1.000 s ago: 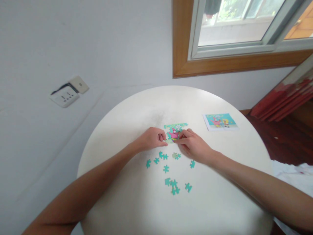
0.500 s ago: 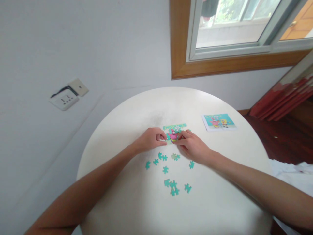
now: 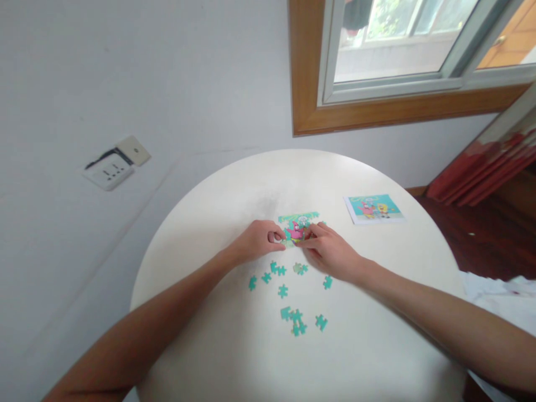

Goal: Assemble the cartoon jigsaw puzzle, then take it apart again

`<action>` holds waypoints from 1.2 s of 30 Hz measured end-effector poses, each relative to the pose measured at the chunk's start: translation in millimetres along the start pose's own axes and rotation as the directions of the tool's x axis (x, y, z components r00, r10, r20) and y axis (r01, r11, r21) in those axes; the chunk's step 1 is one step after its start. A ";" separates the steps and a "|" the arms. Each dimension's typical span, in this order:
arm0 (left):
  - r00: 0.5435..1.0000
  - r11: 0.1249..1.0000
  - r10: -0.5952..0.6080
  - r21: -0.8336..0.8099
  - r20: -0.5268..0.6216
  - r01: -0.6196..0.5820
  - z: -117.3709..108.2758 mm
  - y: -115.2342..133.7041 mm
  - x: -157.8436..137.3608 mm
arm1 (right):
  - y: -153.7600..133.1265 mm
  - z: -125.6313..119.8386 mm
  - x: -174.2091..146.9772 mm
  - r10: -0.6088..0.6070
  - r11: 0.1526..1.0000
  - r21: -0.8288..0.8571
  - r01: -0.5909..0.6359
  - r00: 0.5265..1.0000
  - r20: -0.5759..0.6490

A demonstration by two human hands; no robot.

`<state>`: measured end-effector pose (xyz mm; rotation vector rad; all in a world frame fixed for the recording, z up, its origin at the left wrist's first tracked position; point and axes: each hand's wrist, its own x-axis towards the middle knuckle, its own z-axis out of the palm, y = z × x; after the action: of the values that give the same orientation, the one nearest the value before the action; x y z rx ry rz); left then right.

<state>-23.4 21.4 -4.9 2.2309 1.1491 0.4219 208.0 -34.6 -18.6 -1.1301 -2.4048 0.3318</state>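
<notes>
A partly joined jigsaw puzzle, with a pink starfish figure on a teal ground, lies flat on the round white table. At its left edge, my left hand is closed, thumb and curled fingers gripping the border of the puzzle. My right hand covers the puzzle's right part, its thumb and fingertips pinched on the pieces there. Exactly which pieces lie under the fingertips is hidden. Nearer to me are several loose teal puzzle pieces, some clustered together and one apart.
A picture card showing the same cartoon figures lies at the right on the table. Behind stand a white wall with a socket and a wood-framed window. A red curtain hangs at the right.
My left fingers have shifted slightly at the puzzle's left edge, the thumb a little lower. The right hand and the loose pieces stay almost where they were.
</notes>
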 end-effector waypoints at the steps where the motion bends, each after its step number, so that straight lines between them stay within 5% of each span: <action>1: 1.000 1.000 -0.011 -0.008 0.004 0.011 -0.2 0.4 0.0 | -0.1 -0.3 0.0 0.000 1.000 -0.001 0.000 1.000 0.001; 31: 0.998 0.998 0.002 -0.056 0.057 0.002 -1.9 3.3 -0.7 | 2.2 1.2 0.1 -0.004 1.000 0.022 0.004 1.000 0.000; 36: 1.000 0.998 -0.023 -0.063 -0.012 0.023 -2.4 1.8 2.1 | -2.2 -4.8 1.8 0.022 0.998 0.062 -0.020 0.999 -0.034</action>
<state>-22.3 23.1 -1.9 2.1621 1.1513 0.4566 207.9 -34.5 -13.1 -1.1249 -2.3383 0.3877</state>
